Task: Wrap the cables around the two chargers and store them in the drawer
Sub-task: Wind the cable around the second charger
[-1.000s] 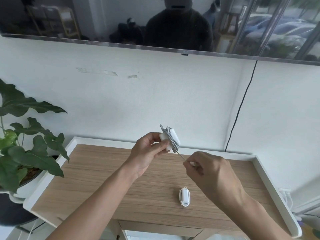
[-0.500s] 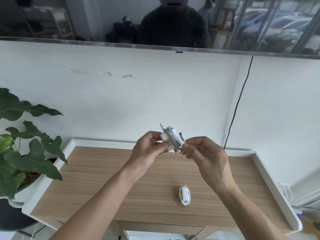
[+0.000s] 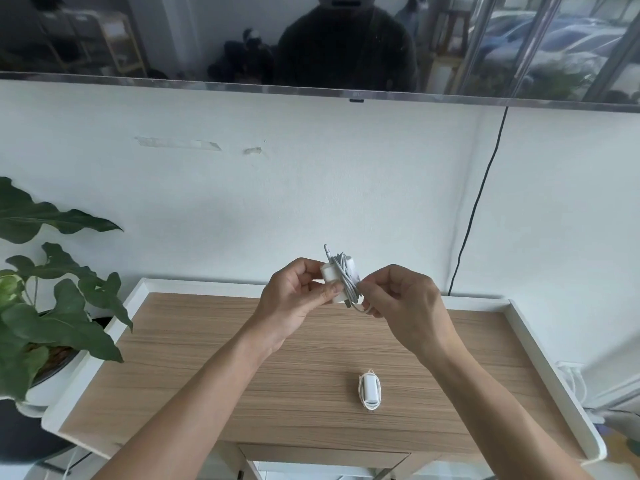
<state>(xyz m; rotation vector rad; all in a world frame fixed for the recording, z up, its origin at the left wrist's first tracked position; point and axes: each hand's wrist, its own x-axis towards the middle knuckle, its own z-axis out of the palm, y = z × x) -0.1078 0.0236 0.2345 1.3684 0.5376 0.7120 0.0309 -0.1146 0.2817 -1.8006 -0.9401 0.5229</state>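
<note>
My left hand (image 3: 294, 299) grips a white charger (image 3: 337, 273) above the back of the wooden table top (image 3: 242, 375); its grey-white cable is wound around it and a plug tip sticks up. My right hand (image 3: 401, 299) pinches the loose cable end (image 3: 362, 308) right beside the charger. A second white charger (image 3: 370, 393), with its cable wrapped round it, lies on the table near the front. The drawer front (image 3: 322, 457) shows at the table's near edge, partly out of view.
A potted green plant (image 3: 52, 306) stands at the table's left. A black wire (image 3: 478, 202) runs down the white wall on the right. The table has a raised white rim (image 3: 540, 358). A dark screen (image 3: 311, 39) hangs above.
My right hand has come up from the stretched cable and closed in on the charger, so the last loose length now lies against the wound bundle. My left hand stayed put.
</note>
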